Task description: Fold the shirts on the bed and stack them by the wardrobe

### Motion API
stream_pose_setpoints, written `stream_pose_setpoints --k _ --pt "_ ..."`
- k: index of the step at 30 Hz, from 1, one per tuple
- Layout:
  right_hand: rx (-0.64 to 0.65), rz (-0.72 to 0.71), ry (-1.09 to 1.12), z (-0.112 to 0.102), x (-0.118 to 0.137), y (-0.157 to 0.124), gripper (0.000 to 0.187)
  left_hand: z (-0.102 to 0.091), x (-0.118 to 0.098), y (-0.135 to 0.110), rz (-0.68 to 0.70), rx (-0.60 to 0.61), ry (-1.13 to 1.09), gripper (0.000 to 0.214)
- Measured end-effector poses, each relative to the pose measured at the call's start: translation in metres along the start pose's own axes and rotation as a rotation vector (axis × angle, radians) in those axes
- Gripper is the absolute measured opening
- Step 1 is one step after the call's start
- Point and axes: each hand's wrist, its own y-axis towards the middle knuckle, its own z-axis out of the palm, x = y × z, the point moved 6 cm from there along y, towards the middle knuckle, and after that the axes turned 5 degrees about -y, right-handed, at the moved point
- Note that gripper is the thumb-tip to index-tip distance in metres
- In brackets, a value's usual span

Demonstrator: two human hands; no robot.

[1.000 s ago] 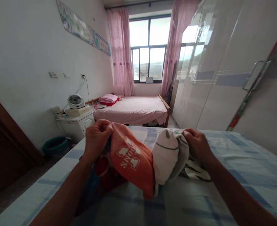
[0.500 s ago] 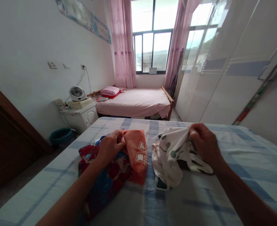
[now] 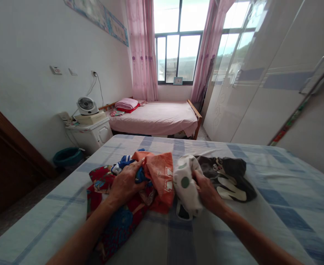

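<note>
My left hand [image 3: 126,184] rests on a heap of clothes, thumb and forefinger apart. Beneath it lies a dark red patterned garment [image 3: 123,224], with a blue and white striped piece [image 3: 125,161] by the knuckles. An orange garment with white lettering [image 3: 162,176] touches the fingertips. My right hand [image 3: 209,193] is closed on a white garment with green dots [image 3: 186,182], bunched up and slightly blurred; its fingertips are partly hidden in the cloth. Right behind that hand, a dark grey garment with a pale print [image 3: 229,176] lies spread on the bed.
The clothes lie on a bed with a blue and white checked sheet [image 3: 263,224]. Beyond it stands a pink-covered bed [image 3: 162,114]. At left are a white cabinet [image 3: 91,138] with a fan [image 3: 87,106] and a teal bin [image 3: 68,157]. A wardrobe [image 3: 250,103] lines the right.
My right hand has moved left and lower with the white dotted garment, uncovering the dark grey one. My left hand's pinch by the orange garment has loosened, its fingers now spread.
</note>
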Motion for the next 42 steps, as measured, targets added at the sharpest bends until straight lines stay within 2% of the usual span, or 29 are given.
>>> stream_pose_setpoints --k 2,4,6,10,12,13,15,18,19,21,23,25,26,29,31,33,34,36,39,40,42 --pt "0.008 0.004 0.052 0.028 0.021 0.013 0.012 0.006 -0.005 0.010 -0.021 0.033 -0.087 0.050" --pt "0.012 -0.015 0.151 0.050 0.049 0.032 0.014 -0.005 -0.014 0.021 -0.005 0.015 -0.206 0.038" --pt "-0.025 -0.079 0.275 0.061 0.082 0.052 0.014 -0.039 -0.023 0.031 0.030 -0.130 -0.294 0.035" --pt "-0.134 -0.236 0.591 0.062 0.146 0.087 0.013 -0.138 -0.028 0.037 0.017 -0.600 -0.210 0.035" --pt "-0.154 -0.283 0.594 0.065 0.165 0.098 0.012 -0.161 -0.027 0.040 0.031 -0.661 -0.099 0.037" --pt "-0.139 -0.298 0.532 0.069 0.169 0.102 0.011 -0.162 -0.023 0.042 0.044 -0.632 -0.043 0.038" --pt "-0.052 -0.298 0.302 0.081 0.163 0.102 0.011 -0.139 -0.008 0.046 0.056 -0.481 0.070 0.039" --pt "0.100 -0.260 -0.114 0.088 0.116 0.085 0.017 -0.073 0.029 0.040 0.043 -0.160 0.179 0.045" --pt "0.112 -0.247 -0.191 0.081 0.094 0.076 0.018 -0.051 0.040 0.035 0.045 -0.079 0.192 0.048" --pt "0.096 -0.202 -0.286 0.055 0.047 0.056 0.020 -0.024 0.054 0.025 0.047 -0.037 0.217 0.055" --pt "0.036 -0.115 -0.416 0.019 0.001 0.037 0.019 -0.018 0.057 0.017 0.040 -0.116 0.238 0.060" --pt "-0.032 0.018 -0.719 -0.019 -0.036 0.022 0.015 -0.027 0.051 0.015 0.028 -0.236 0.244 0.058" --pt "-0.046 0.077 -0.789 -0.033 -0.051 0.017 0.011 -0.033 0.045 0.015 0.026 -0.295 0.240 0.056" --pt "-0.049 0.150 -0.794 -0.056 -0.075 0.011 0.009 -0.046 0.016 0.014 0.079 -0.420 0.178 0.051" --pt "-0.052 0.133 -0.726 -0.061 -0.076 0.015 0.009 -0.046 -0.010 0.012 0.173 -0.425 0.091 0.048" --pt "-0.052 0.103 -0.655 -0.067 -0.064 0.024 0.012 -0.038 -0.034 0.008 0.255 -0.360 -0.017 0.044" --pt "-0.066 0.087 -0.544 -0.071 -0.053 0.029 0.015 -0.032 -0.045 0.005 0.271 -0.303 -0.078 0.041" --pt "-0.128 0.035 -0.129 -0.083 -0.021 0.035 0.019 -0.012 -0.060 0.000 0.220 -0.135 -0.219 0.034" --pt "-0.202 -0.074 0.641 -0.096 0.036 0.030 0.016 0.027 -0.081 -0.013 0.105 0.230 -0.503 0.035" --pt "-0.169 -0.098 0.775 -0.094 0.054 0.025 0.014 0.037 -0.089 -0.018 0.107 0.308 -0.587 0.041" --pt "-0.034 -0.114 0.884 -0.078 0.083 0.011 0.013 0.043 -0.104 -0.024 0.166 0.325 -0.685 0.056"
